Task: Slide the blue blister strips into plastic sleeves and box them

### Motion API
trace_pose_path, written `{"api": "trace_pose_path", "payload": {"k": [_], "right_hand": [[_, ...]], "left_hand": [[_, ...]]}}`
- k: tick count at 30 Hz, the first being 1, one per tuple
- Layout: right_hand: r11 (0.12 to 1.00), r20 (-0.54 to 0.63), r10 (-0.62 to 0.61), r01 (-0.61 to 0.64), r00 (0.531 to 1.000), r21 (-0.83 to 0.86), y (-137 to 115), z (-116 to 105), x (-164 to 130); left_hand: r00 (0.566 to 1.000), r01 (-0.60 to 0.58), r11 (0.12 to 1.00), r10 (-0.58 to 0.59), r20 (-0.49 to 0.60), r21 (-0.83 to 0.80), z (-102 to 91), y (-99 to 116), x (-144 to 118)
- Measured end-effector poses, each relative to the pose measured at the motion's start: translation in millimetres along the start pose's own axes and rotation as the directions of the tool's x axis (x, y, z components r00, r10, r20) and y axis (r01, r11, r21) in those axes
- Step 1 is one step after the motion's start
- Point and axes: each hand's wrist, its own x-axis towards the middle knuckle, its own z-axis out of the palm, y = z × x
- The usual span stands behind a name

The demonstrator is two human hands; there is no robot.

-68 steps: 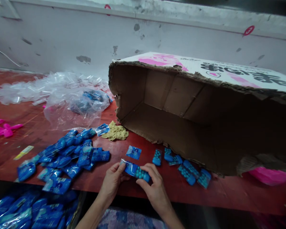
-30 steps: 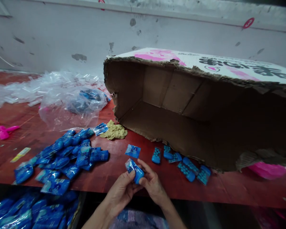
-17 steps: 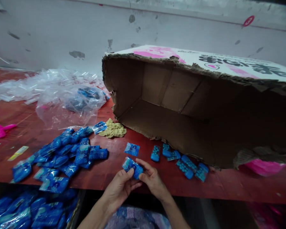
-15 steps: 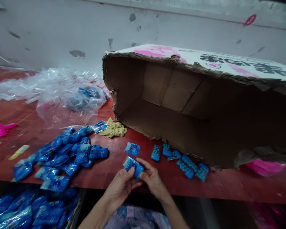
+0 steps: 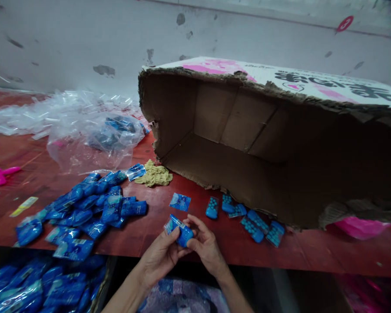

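- at the near left, below the table edge, a heap of bagged blue packets [image 5: 35, 289] lay in shadow.
- at the near edge of the red table [image 5: 313, 256], the left hand [image 5: 159, 256] and the right hand [image 5: 206, 243] met, both pinching one small blue packet [image 5: 179, 229] in a clear sleeve; left fingers closed on its lower left side, right thumb and fingers closed on its right end. the packet was lifted just above the table surface, tilted.
- just beyond the hands a single flat blue sachet [image 5: 180, 201] lay on the table, apart from them.
- to the right of it, a row of blue bead packets [image 5: 247, 217] ran along the near lip of the cardboard box [image 5: 247, 130], the farthest right ones touching its torn edge.
- to the left, a loose pile of blue packets [image 5: 84, 208] spread over the table, well apart from the hands.
- farther back, a crumpled tan cloth [image 5: 154, 174] lay just beside the box's left corner.
- the box lay on its side, its open mouth facing near, with pink and black print on its top face.
- far left, clear plastic bags [image 5: 78, 130] lay bunched, one with dark blue items inside.
- pink pieces [image 5: 0, 176] sat at the far left edge; something pink [image 5: 361, 227] showed under the box's right end.
- a scuffed pale wall [image 5: 84, 43] stood behind.
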Motion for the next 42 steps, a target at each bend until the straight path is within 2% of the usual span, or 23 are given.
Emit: {"api": "trace_pose_path", "payload": {"k": [3,6,11,13,17,19,21,25,27,33,39,42], "right_hand": [[1.000,0.072,0.007,-0.009,0.997,0.027,0.4,-2.3,-1.7],[0.999,0.042,-0.005,0.007,0.999,-0.054,4.5,-0.6,-5.1],[0.965,-0.027,-0.095,0.085,0.995,-0.247,10.2,0.5,-5.4],[0.976,-0.017,-0.068,0.063,0.998,-0.209,8.0,-1.8,-2.2],[1.000,0.047,0.021,-0.020,0.999,-0.020,2.2,-5.9,4.2],[0.998,0.064,0.038,-0.041,0.997,0.038,2.6,-5.4,4.7],[1.000,0.051,0.026,-0.026,0.998,0.014,5.7,-3.8,3.1],[0.985,-0.006,-0.039,0.037,0.999,-0.168,12.3,-1.7,-1.5],[0.979,-0.028,-0.040,0.033,0.999,-0.202,12.8,-1.5,-1.9],[0.998,-0.100,0.025,-0.031,0.995,-0.063,9.3,0.2,3.0],[0.998,-0.110,0.070,-0.071,0.991,0.001,10.2,0.4,3.8],[0.997,-0.108,0.080,-0.078,0.991,0.027,13.1,0.1,4.5]], "left_hand": [[1.000,-0.011,1.000,0.011,0.013,-0.019,0.1,-4.7,0.1],[0.996,-0.049,0.998,0.046,-0.079,-0.033,1.3,-13.1,5.0],[0.972,-0.048,0.999,0.041,-0.232,-0.022,6.1,-19.6,10.2],[0.973,-0.025,1.000,0.021,-0.229,-0.014,8.5,-15.4,6.9],[0.990,0.037,0.999,-0.034,-0.138,0.015,9.2,-5.9,-2.3],[0.990,0.030,0.999,-0.025,-0.141,0.032,7.8,-6.3,-3.5],[0.985,0.004,0.999,0.001,-0.171,0.033,6.5,-10.8,-2.1],[0.977,-0.042,0.999,0.041,-0.209,-0.003,6.8,-21.3,2.6],[0.974,-0.046,0.999,0.045,-0.224,0.002,8.0,-22.0,3.8],[0.976,0.029,0.977,0.019,-0.219,0.213,6.3,-10.9,4.6],[0.956,-0.079,0.966,0.143,-0.257,0.246,1.3,-8.0,7.2],[0.953,-0.103,0.967,0.163,-0.255,0.234,1.3,-7.1,8.0]]}}
